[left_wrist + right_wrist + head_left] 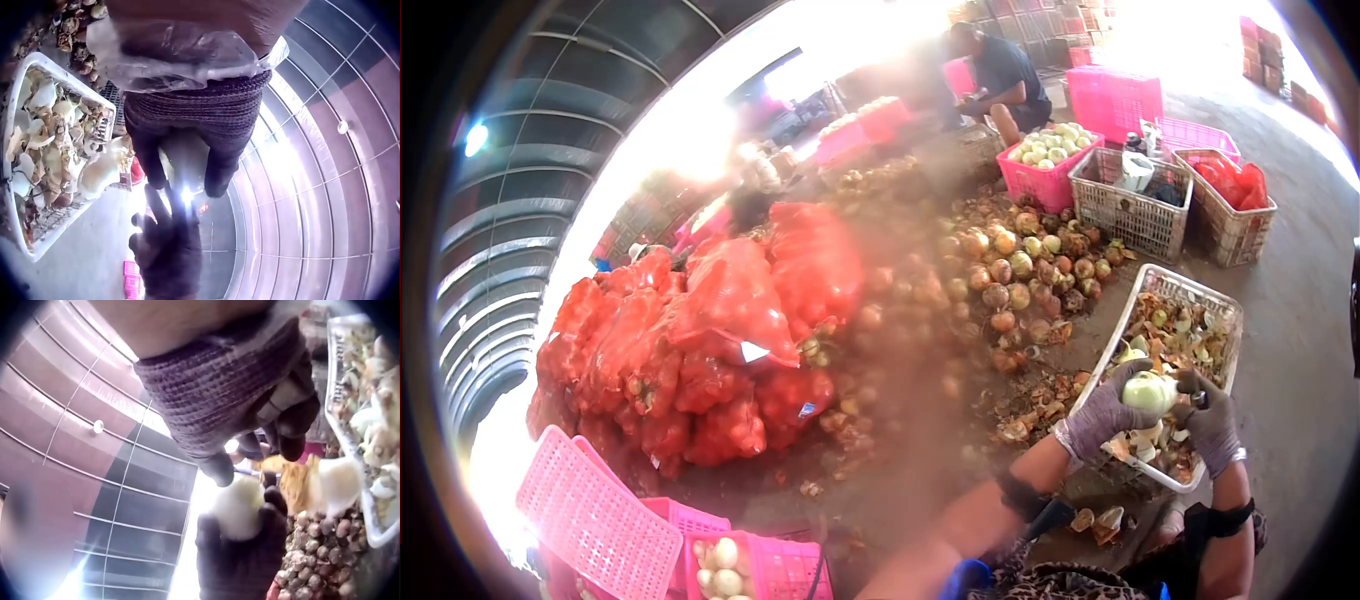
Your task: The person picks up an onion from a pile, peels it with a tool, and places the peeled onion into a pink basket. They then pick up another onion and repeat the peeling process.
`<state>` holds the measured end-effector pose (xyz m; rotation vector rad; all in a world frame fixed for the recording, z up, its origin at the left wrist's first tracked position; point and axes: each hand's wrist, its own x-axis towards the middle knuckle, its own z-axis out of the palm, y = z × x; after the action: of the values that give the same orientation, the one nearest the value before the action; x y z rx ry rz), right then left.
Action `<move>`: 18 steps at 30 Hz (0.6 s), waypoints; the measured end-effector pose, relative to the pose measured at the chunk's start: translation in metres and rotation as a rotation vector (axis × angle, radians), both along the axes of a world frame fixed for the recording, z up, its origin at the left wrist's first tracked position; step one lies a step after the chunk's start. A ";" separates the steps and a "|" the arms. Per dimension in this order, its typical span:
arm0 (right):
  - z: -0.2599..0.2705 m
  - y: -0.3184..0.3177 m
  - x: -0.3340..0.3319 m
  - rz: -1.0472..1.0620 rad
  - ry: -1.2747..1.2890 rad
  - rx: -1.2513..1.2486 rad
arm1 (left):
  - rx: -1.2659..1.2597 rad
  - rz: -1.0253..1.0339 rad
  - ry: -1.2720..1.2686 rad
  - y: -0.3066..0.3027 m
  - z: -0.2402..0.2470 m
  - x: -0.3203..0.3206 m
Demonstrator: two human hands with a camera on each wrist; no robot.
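My left hand (pixel 1098 418), in a dark knit glove under clear plastic, grips a peeled white onion (pixel 1149 394) above a white crate of skins (pixel 1231 330). In the right wrist view the left fingers cup the onion from below. My gloved right hand (pixel 1213 428) is at the onion's other side with bent fingers, its thumb right by the onion. A small pale, shiny piece (pixel 275 407) shows among the right fingers; I cannot tell whether they hold it. Loose brown skin (pixel 296 482) and a white layer (pixel 337 482) show beside the hands, near the crate.
Unpeeled onions (pixel 1020 270) lie heaped on the floor ahead. Red mesh sacks (pixel 720 310) are stacked at left. Pink crates (pixel 600 505) stand front left; a pink crate of peeled onions (pixel 1040 185) and grey crates (pixel 1130 205) stand beyond. A person (pixel 1005 80) sits at the back.
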<state>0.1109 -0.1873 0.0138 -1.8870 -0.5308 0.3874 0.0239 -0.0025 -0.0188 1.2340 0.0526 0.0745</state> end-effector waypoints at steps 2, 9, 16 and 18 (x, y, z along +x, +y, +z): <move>0.018 0.008 -0.026 0.096 0.044 0.132 | 0.082 -0.055 0.026 -0.005 0.026 -0.011; 0.006 0.012 -0.030 0.155 -0.222 0.095 | 0.198 -0.085 0.023 -0.001 0.027 -0.018; 0.018 0.018 -0.033 0.098 -0.504 0.194 | 0.391 -0.003 0.043 -0.005 0.055 -0.019; 0.023 0.007 -0.037 0.124 -0.419 0.228 | 0.499 0.067 -0.003 -0.015 0.056 -0.021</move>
<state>0.0737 -0.1804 0.0370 -1.7206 -0.9341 0.0038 0.0025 -0.0178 0.0369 1.7305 0.0758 0.1536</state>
